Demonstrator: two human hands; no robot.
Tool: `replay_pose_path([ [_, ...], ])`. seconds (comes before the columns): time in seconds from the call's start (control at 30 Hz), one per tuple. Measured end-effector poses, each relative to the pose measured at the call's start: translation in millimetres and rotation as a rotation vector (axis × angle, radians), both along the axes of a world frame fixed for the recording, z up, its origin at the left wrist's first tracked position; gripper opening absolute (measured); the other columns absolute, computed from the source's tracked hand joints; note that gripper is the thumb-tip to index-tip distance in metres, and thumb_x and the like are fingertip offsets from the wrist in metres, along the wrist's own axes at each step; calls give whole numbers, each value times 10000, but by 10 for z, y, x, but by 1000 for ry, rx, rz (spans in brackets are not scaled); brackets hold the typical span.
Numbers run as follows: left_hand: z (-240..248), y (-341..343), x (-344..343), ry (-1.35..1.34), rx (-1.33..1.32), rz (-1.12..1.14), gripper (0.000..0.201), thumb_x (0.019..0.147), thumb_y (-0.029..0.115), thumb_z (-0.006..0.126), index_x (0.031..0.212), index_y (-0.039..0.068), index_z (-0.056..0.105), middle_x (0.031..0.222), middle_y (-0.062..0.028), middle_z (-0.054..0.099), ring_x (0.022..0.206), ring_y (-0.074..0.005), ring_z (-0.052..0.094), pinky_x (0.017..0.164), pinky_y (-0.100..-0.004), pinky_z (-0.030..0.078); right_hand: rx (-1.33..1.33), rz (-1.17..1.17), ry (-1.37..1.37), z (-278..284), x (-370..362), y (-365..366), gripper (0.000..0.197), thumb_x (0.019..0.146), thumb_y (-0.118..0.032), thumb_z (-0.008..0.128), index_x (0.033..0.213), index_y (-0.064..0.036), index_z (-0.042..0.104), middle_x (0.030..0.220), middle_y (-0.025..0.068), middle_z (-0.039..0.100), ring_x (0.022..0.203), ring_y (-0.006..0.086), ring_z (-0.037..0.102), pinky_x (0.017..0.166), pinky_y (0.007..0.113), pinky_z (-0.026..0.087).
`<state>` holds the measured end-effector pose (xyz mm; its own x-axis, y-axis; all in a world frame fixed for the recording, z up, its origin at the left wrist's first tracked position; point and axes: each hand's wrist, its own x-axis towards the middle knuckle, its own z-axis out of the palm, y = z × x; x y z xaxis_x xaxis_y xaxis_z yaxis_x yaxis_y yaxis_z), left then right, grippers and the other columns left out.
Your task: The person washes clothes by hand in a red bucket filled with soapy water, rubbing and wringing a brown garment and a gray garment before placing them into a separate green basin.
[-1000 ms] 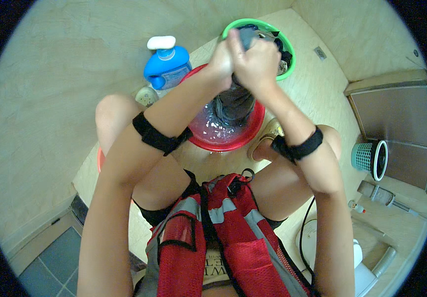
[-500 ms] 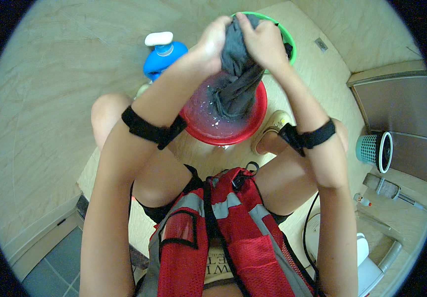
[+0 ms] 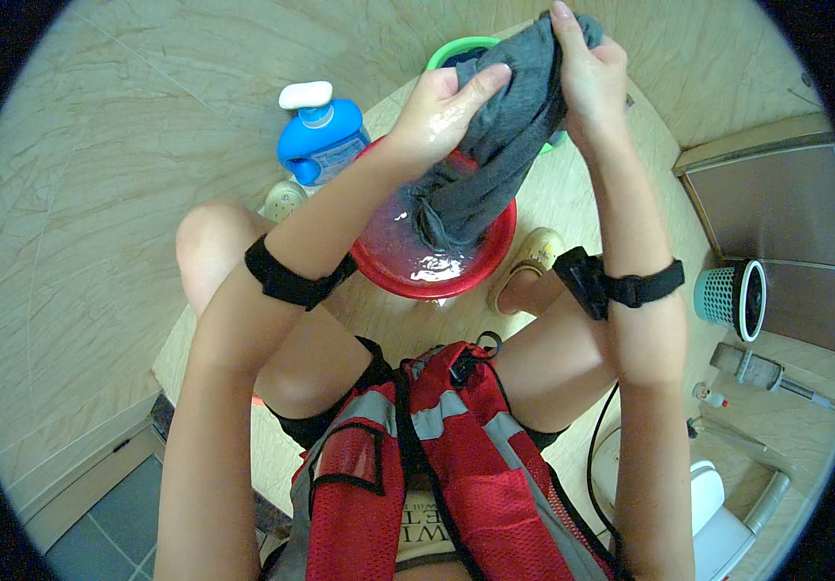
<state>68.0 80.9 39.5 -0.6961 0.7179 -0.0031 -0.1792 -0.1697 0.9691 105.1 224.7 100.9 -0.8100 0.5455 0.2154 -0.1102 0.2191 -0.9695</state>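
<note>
A wet dark grey cloth garment [image 3: 519, 121] hangs stretched between my two hands, its lower end dipping into a red basin [image 3: 431, 290] of cloudy, sudsy water [image 3: 388, 237]. My left hand [image 3: 445, 114] grips the garment's left edge, thumb on top and wet foam on the skin. Farther right and higher, my right hand [image 3: 592, 82] is closed around the upper end, thumb pointing up. What sort of garment it is cannot be made out. Behind it, partly covered, stands a green basin [image 3: 451, 48] with dark cloth inside.
A blue detergent jug [image 3: 325, 145] with a white top stands left of the red basin by the wall. My feet in pale clogs [image 3: 540, 250] flank the basin. To the right are a turquoise wastebasket [image 3: 716, 294], a grey mop-like tool [image 3: 747, 366] and a white toilet [image 3: 713, 518].
My hands have moved apart, the right one going up and rightward, spreading the garment that was bunched between them. More of the green basin's left side shows.
</note>
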Motion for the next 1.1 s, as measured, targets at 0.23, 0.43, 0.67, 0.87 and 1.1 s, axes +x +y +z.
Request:
replay_pose_path([
  [0.23,-335,215,122,-483,243,283,409,918,440,368,1001,93,567,942,-60,605,836,-171,593,763,-345,471,786,-172,95,-377,101,-833,572,794,-469,549,505,24,564,495,232,528,485,378,580,499,446,479],
  [0.43,-354,312,173,-496,151,108,316,905,306,411,1093,83,533,965,-71,623,867,-178,603,785,-349,482,725,-184,-20,-411,-111,-437,530,827,-384,546,547,65,539,452,206,485,410,299,545,427,388,418],
  [0.67,-307,260,86,-508,-31,65,356,919,272,362,959,-18,566,838,-104,618,718,-206,613,642,-344,498,995,-217,-280,-317,-71,-355,507,845,-423,469,635,4,646,607,229,591,612,383,618,573,461,504],
  [0.87,-108,-50,-125,-336,-158,252,475,903,436,411,1037,-5,528,987,-137,605,869,-188,600,770,-311,476,100,-57,-118,-256,-10,50,376,833,-291,570,699,59,601,622,81,583,514,183,520,516,350,436],
  [1.1,-131,-111,203,333,-185,81,634,770,377,675,1152,-69,436,1090,-172,541,1023,-224,525,887,-337,419,-174,11,-99,-40,90,-19,390,837,-344,566,712,25,571,601,67,536,491,156,525,428,289,447],
])
